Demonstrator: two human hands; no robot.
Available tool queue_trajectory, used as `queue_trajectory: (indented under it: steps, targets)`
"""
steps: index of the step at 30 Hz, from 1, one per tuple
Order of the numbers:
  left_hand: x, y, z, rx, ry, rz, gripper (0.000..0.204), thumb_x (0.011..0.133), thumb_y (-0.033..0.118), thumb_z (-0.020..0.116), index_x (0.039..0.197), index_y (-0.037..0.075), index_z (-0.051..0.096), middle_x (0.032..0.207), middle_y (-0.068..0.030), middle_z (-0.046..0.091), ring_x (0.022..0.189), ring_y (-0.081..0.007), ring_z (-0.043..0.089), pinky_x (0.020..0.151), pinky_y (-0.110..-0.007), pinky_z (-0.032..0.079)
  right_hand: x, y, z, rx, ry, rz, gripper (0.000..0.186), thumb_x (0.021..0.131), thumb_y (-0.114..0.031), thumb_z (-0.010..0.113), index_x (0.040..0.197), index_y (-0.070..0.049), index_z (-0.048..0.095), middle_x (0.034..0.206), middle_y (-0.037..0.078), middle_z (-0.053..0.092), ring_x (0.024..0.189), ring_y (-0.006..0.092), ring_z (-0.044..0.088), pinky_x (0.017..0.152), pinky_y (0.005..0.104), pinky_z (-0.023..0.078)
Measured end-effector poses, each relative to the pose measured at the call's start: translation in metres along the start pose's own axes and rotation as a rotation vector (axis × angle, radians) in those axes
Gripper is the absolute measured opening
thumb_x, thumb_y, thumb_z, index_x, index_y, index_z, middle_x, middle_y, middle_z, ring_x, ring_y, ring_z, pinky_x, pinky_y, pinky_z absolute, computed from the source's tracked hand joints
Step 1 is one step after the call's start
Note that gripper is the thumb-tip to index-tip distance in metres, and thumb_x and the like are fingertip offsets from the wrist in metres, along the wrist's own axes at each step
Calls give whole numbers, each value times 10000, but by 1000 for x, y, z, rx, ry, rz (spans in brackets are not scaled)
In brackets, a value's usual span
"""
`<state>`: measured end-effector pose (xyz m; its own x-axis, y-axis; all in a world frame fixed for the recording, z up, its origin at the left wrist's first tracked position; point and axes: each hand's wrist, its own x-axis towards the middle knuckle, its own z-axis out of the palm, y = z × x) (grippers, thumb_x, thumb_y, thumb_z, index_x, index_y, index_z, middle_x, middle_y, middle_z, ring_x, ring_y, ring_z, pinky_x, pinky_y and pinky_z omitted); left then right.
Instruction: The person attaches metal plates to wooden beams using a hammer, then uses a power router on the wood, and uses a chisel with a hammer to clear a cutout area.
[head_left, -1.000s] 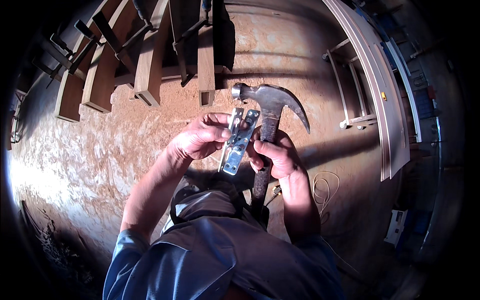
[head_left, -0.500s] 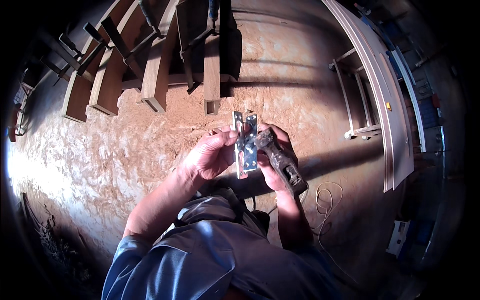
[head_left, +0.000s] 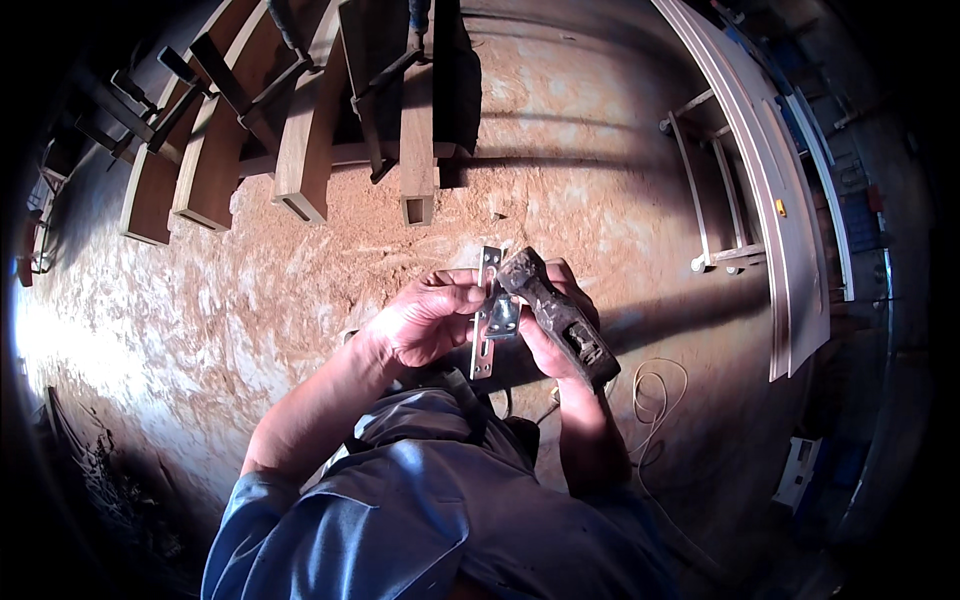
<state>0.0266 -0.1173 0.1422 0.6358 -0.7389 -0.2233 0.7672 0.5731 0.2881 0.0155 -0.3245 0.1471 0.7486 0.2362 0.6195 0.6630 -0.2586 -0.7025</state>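
My left hand [head_left: 422, 318] is closed, its thumb and fingers pinching a narrow, slotted metal plate [head_left: 482, 355] held nearly upright. Close against that lies a wider, shiny metal plate [head_left: 504, 320] with screw holes, between my two hands. My right hand [head_left: 545, 348] is closed around a hammer, its fingers partly hidden. The dark, worn hammer head [head_left: 560, 318] slants across in front of that hand and covers part of the wider plate. Whether the two plates are hooked together, I cannot tell.
Several wooden beams [head_left: 308, 150] with metal clamps [head_left: 222, 75] stick out at the upper left. Long pale panels [head_left: 790, 270] rest near a wheeled frame [head_left: 690, 190] on the right. A thin cable [head_left: 655, 410] coils on the dusty floor [head_left: 250, 330].
The narrow plate has slid down and stands more apart from the wider one. The hammer head has shifted slightly and now covers more of the wider plate.
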Motion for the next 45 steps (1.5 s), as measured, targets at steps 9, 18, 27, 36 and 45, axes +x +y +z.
queue_trajectory:
  steps: [9,18,27,36,45]
  targets:
    - [6,8,5,217,-95,23,404,872,192,722,1193,-12,584,982,-177,672,910,-272,673,801,-368,556,6,-10,5,289,121,400,176,911,-23,662,1074,-34,596,993,50,614,918,135,578,849,299,476]
    - [6,69,28,584,-139,317,430,831,111,747,1221,-9,609,1047,-91,678,1004,-246,659,933,-384,511,44,-28,-9,669,308,666,149,886,-67,690,1006,-75,602,855,83,653,690,172,621,556,304,508]
    - [7,91,53,1003,-180,364,414,891,138,699,1278,28,600,1171,-53,652,1104,-154,570,985,-326,447,70,-45,11,759,290,667,138,915,-154,680,979,-32,664,777,64,665,668,143,623,553,246,461]
    - [7,81,56,1029,-233,428,368,893,130,687,1225,-5,604,1074,-82,630,983,-181,611,920,-358,487,64,-44,19,764,304,727,154,911,-165,673,985,-35,638,792,63,657,655,142,613,555,257,456]
    - [13,70,57,1107,-139,344,382,872,-52,662,1243,35,626,1092,-73,634,1001,-172,634,895,-329,540,52,-38,19,791,311,786,186,914,-201,680,1002,-36,672,811,37,644,654,120,584,551,257,456]
